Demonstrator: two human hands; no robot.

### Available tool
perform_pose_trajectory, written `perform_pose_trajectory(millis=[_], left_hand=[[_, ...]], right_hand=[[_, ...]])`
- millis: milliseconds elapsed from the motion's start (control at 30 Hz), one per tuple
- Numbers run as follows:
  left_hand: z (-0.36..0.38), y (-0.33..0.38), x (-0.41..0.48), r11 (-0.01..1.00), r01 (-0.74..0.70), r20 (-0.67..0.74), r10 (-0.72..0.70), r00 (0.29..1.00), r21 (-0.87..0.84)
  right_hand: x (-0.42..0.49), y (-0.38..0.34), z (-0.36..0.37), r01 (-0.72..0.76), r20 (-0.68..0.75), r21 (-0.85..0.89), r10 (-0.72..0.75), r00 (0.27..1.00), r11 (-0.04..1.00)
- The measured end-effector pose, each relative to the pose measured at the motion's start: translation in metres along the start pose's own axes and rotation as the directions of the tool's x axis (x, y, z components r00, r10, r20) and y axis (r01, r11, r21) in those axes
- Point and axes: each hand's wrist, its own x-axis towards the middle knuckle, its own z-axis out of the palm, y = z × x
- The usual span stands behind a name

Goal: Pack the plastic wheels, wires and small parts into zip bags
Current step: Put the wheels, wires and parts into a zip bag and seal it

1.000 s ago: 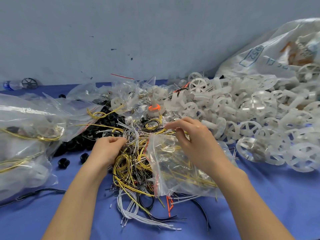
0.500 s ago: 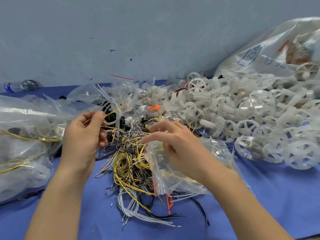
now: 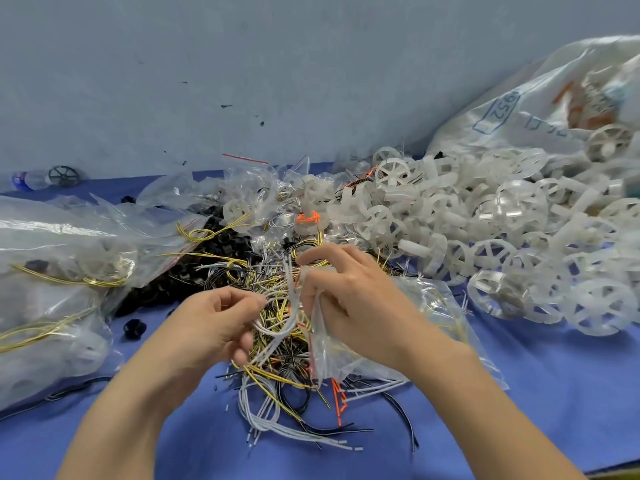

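- Now, I see the left hand [image 3: 214, 327] above the middle of the worktop [image 3: 554, 427], nearer to the front edge. Its fingers are curled and they pinch a small bunch of white wires [image 3: 277, 329].
- The right hand [image 3: 353, 303] is just beside it, toward the right edge. Thumb and fingers grip the mouth of a clear zip bag [image 3: 443, 303], and the index finger is stretched forward.
- The bunch reaches up to the mouth of the bag, between the two hands. I cannot tell if the wire ends are already inside.
- The rest of the bag lies on the worktop under the right wrist, with some yellow wires in it.
- Under both hands lies the wire pile [image 3: 273, 386]: yellow, black, white and a few orange wires, tangled, spreading toward the front edge.
- The white wheels [image 3: 502, 244] make a big heap along the right edge, up to the back edge.
- The black parts [image 3: 194, 271] lie in a heap on the left of the pile, touching it.
- Filled bags [image 3: 52, 306] are stacked at the left edge, and a large sack [image 3: 502, 109] leans at the back right corner.
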Motion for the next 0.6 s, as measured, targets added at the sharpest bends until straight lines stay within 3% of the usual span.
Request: perform_pose_trajectory(millis=[167,433,600], left_hand=[[0.024,0.004,-0.002,0.994,0.022,0.117,-0.009,0.993,-0.109],[0.047,0.004,0.005,0.976,0.053,0.357,0.026,0.934,-0.21],[0.052,0.007,0.012,0.995,-0.043,0.475,0.083,0.876,-0.095]], right_hand=[[0.0,0.001,0.0,-0.01,-0.074,0.045,0.013,0.997,0.999],[0.0,-0.006,0.005,-0.023,-0.062,-0.005,0.022,0.998,1.0],[0.001,-0.01,0.003,-0.021,-0.064,0.027,0.023,0.998,0.999]])
